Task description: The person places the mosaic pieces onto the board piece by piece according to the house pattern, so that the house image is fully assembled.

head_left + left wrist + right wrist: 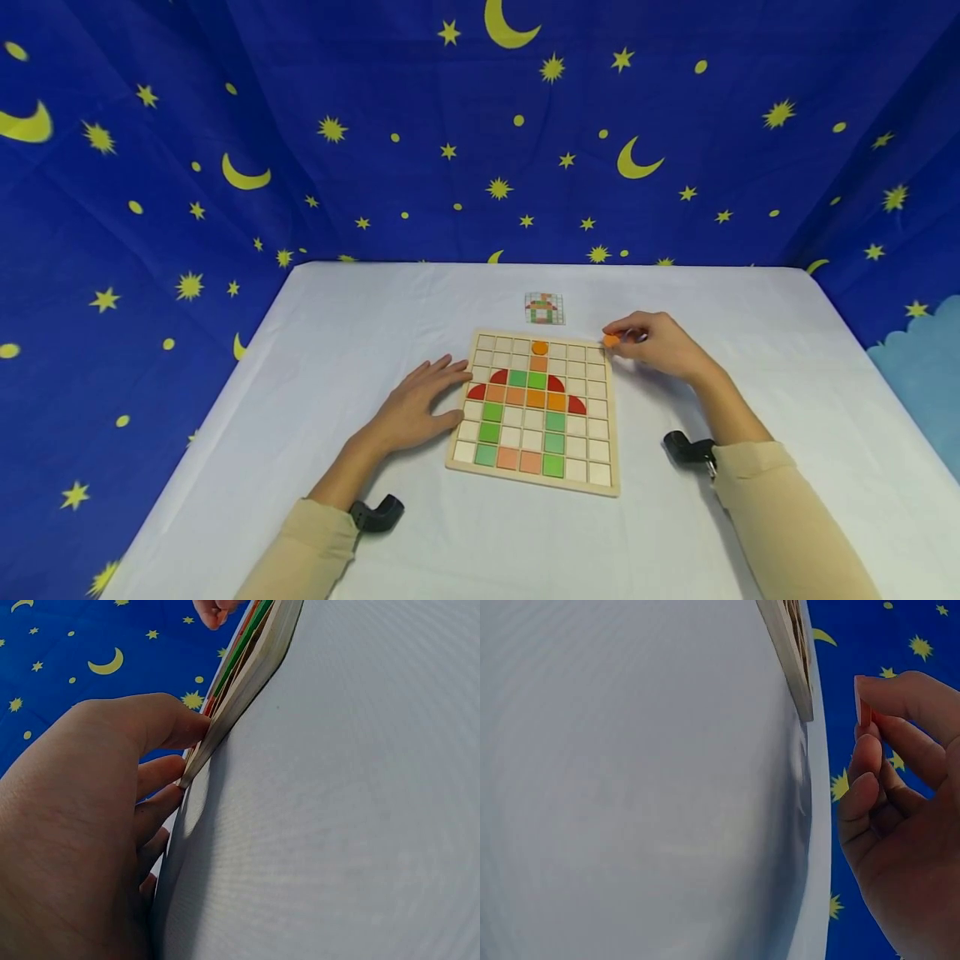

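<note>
A wooden grid board [618, 450] lies on the white table, its shallow square cells partly filled with coloured tiles. An orange round tile [539, 348] is in the top row, above a salmon square [538, 363]. Red quarter-round tiles [576, 406] flank rows of green, teal, salmon and orange squares. My right hand [660, 343] pinches a small orange piece [611, 341] between thumb and fingers, over the board's far right corner. In the left wrist view, my left hand [90, 787] touches the board's edge [247, 690] with thumb and fingertips, its fingers loosely extended.
Behind the board lies a small card [543, 308] printed with a coloured grid pattern. Blue cloth [420, 100] with yellow moons and stars hangs behind the table and along both sides. Black wrist devices [378, 513] are worn at both sleeve cuffs.
</note>
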Available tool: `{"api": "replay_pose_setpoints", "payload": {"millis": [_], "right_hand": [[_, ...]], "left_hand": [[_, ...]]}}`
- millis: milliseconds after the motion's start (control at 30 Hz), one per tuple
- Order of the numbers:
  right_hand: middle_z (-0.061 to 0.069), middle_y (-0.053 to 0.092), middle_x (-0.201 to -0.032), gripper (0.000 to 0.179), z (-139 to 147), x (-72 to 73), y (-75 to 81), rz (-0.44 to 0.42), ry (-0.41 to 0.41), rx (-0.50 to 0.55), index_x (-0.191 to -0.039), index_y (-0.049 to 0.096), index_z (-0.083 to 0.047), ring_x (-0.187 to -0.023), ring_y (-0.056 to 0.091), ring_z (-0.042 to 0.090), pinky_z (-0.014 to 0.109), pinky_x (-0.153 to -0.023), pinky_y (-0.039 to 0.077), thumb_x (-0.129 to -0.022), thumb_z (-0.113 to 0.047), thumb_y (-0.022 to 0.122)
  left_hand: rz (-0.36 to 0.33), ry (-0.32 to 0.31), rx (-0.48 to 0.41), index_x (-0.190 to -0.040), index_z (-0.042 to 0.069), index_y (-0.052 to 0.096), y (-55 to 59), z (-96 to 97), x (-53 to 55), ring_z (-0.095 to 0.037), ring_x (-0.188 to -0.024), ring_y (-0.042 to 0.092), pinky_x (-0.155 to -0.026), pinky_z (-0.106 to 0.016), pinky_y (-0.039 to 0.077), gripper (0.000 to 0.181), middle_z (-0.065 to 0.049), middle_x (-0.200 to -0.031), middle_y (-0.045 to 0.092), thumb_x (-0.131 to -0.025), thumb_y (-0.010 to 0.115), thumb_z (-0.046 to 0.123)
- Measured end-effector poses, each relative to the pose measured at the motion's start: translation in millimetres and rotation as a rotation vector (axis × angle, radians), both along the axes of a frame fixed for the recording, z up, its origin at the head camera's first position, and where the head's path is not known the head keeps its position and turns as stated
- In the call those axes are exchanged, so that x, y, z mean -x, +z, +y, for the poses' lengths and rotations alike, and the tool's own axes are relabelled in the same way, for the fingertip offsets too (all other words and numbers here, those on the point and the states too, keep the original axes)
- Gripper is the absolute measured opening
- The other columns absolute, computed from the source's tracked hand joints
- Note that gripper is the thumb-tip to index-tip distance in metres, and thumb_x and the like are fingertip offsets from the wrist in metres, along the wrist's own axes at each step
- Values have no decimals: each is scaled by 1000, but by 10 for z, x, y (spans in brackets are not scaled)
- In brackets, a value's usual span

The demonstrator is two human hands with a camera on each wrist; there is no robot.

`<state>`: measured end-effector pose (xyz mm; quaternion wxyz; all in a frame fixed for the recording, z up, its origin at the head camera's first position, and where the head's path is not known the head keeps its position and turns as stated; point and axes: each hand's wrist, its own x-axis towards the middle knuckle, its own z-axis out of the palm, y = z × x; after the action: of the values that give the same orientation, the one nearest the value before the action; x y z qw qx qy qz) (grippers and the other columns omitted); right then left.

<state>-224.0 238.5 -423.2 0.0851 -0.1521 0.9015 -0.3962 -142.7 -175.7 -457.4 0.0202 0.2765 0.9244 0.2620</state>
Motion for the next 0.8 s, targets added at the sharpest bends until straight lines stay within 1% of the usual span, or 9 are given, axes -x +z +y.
{"api": "replay_pose_setpoints", "payload": {"millis": [167, 300, 433, 567, 800], "right_hand": [[6, 64, -95, 32, -57, 5, 15, 7, 16, 17, -113, 71, -9, -80, 54, 25, 29, -55, 49, -83, -18, 75], [5, 65, -96, 32, -105, 8, 15, 1, 25, 11, -113, 72, -10, -80, 54, 24, 29, -56, 49, -83, -21, 75], [6, 65, -96, 32, -157, 16, 21, -5, 40, 2, -114, 71, -9, -79, 54, 24, 30, -57, 49, -84, -19, 74], [6, 65, -95, 32, -216, 42, 28, -9, 47, -1, -114, 71, -9, -79, 52, 24, 30, -57, 47, -83, -18, 74], [5, 65, -98, 33, -316, 92, 41, -27, 61, 13, -115, 71, -9, -80, 53, 24, 30, -56, 48, -82, -16, 73]], "left_hand": [[5, 2, 6, -140, 20, 51, -7, -2, 2, -16, -143, 18, -117, -34, 10, 58, 8, -151, 36, -87, 63, 37], [5, 0, 3, -140, 20, 51, -13, -3, 1, -15, -143, 18, -117, -34, 9, 58, 8, -151, 36, -87, 63, 37], [7, 3, 4, -141, 21, 51, -22, -5, 2, -15, -143, 18, -117, -33, 9, 58, 9, -151, 36, -87, 63, 38], [4, 5, 3, -141, 21, 50, -22, -8, 2, -14, -143, 18, -117, -33, 9, 58, 9, -151, 35, -87, 63, 38], [6, -1, -2, -141, 21, 51, -14, -8, 0, -15, -143, 19, -117, -34, 10, 58, 8, -151, 36, -87, 63, 38]]}}
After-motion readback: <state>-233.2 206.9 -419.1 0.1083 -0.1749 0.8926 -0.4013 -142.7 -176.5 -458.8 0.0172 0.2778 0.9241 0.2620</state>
